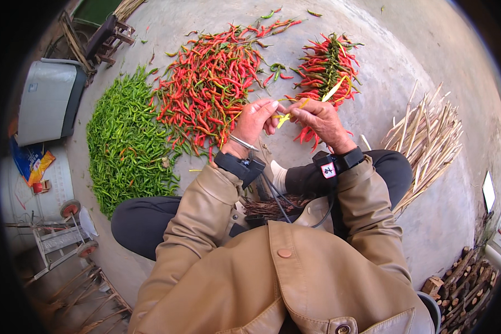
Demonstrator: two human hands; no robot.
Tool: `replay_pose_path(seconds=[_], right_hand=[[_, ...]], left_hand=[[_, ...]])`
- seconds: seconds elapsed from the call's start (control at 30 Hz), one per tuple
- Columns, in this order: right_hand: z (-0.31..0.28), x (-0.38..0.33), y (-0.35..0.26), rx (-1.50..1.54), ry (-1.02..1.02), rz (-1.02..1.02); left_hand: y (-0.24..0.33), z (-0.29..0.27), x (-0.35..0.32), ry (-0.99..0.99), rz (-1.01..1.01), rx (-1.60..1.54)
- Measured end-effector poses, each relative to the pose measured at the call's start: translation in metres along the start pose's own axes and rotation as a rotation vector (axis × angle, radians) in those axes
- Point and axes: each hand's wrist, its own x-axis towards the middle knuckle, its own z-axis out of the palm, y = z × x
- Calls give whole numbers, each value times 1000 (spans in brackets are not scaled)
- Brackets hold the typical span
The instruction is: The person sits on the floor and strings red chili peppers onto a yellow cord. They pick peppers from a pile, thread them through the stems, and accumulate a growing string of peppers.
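My left hand (254,121) and my right hand (320,120) meet in front of me, fingers pinched on a thin yellow strip (283,119). The strip looks flat and flexible, and a bit of it shows between the fingertips. Just beyond my right hand lies a long bundle of red chilies (312,78), their green stems gathered along its middle. A paler strip end (334,89) rests over that bundle. Some of its near end is hidden behind my right hand. Past my left hand spreads a heap of loose red chilies (200,83).
A heap of green chilies (125,145) lies to the left. Dry pale stalks (428,139) are piled at the right, beside my knee. A grey bin (47,103), a small wheeled cart (61,239) and stacked firewood (467,289) stand around the edges.
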Motion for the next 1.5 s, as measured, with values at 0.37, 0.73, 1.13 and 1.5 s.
replay_pose_path(seconds=[0.37, 0.73, 1.13, 1.5], right_hand=[[0, -5, -11, -510, -35, -356], [8, -6, -6, -639, 108, -473], [11, -5, -5, -337, 48, -308], [7, -4, 4, -85, 77, -194]], left_hand=[[6, -7, -1, -143, -255, 250], [0, -1, -3, -81, -375, -200], [-9, 2, 0, 58, -271, -466], [0, 11, -1, 72, -286, -504]])
